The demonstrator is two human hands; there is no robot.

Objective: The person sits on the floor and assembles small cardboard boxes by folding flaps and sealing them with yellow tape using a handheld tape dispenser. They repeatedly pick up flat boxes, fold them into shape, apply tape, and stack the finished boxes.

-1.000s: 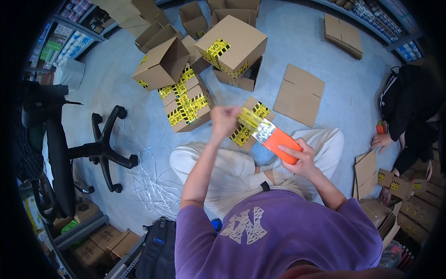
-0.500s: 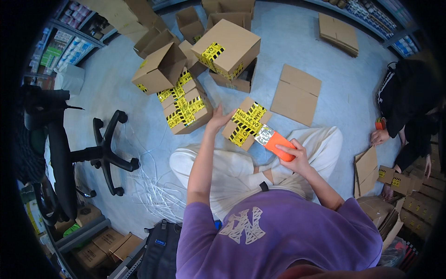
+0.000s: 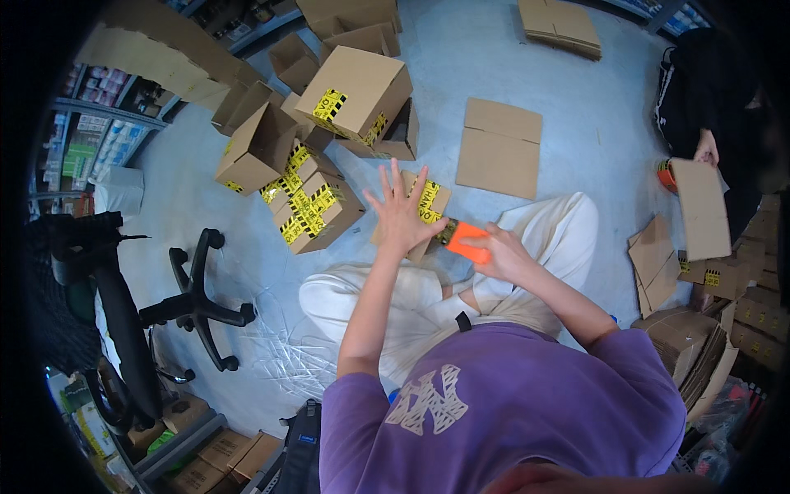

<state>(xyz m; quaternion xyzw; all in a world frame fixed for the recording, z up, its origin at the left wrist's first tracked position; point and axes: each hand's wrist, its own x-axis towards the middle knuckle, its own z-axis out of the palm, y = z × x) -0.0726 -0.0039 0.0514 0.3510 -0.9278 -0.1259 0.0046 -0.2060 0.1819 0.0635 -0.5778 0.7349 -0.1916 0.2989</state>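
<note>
A small cardboard box (image 3: 421, 212) striped with yellow tape is pressed flat under the open, spread left hand (image 3: 401, 216), just beyond the knees. The right hand (image 3: 504, 255), closed around an orange tape dispenser (image 3: 469, 242), is held touching the box's right near edge, its long axis running from near left to far right.

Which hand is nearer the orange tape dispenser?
Right. The right hand grips the orange tape dispenser directly. The left hand lies spread flat on the small taped box, just left of the dispenser.
</note>
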